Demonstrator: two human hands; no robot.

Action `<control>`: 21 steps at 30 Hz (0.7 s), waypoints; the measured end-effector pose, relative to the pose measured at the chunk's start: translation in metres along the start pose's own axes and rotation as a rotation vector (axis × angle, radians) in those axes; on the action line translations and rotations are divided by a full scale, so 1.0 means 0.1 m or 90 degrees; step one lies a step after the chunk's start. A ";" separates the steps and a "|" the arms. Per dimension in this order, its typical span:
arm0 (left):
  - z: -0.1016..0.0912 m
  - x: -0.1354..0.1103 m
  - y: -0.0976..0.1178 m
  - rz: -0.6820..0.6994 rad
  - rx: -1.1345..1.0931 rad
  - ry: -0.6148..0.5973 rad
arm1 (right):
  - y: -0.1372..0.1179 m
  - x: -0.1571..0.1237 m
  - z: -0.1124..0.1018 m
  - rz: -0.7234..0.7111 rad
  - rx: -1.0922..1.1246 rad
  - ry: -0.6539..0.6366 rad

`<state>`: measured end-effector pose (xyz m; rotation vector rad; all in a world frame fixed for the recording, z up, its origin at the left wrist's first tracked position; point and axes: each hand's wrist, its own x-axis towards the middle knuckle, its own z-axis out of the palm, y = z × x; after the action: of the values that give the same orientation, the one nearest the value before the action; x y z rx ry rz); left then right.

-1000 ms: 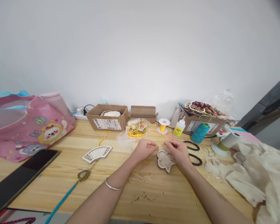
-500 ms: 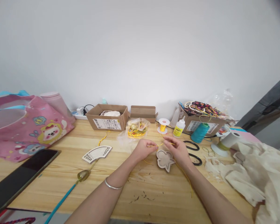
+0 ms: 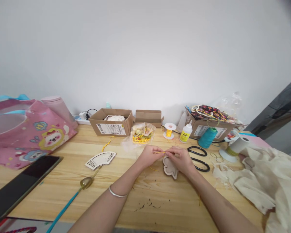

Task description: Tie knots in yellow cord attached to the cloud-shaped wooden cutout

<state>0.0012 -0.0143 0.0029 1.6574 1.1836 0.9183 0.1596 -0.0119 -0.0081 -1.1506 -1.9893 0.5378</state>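
My left hand (image 3: 149,156) and my right hand (image 3: 180,158) meet over the middle of the wooden table (image 3: 63,181), each pinching a thin yellow cord (image 3: 159,152) between thumb and fingers. The fingertips nearly touch. Under my right hand lies a flat wooden cut-out (image 3: 169,167) with a lobed outline, partly hidden by the hand. A silver bangle (image 3: 116,193) sits on my left wrist. The cord's loose end trails along my right forearm.
Black scissors (image 3: 199,158) lie right of my hands. Behind stand a glue bottle (image 3: 185,132), a yellow spool (image 3: 169,130), a teal thread cone (image 3: 207,137), a bag of yellow cord (image 3: 141,136) and cardboard boxes (image 3: 111,124). A fan-shaped wooden piece (image 3: 100,159), tablet (image 3: 21,184), pink bag (image 3: 29,129) and white cloth (image 3: 264,181) surround.
My right hand has moved left toward my left hand, closing the gap along the yellow cord and covering more of the wooden cut-out. The trailing cord has been drawn in.
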 end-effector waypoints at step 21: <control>-0.02 0.00 -0.04 0.021 -0.037 -0.002 | -0.09 0.01 -0.05 0.066 0.111 0.050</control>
<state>-0.0013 -0.0130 -0.0001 1.6357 1.1211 0.9613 0.1583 -0.0155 0.0011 -1.1531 -1.7855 0.6953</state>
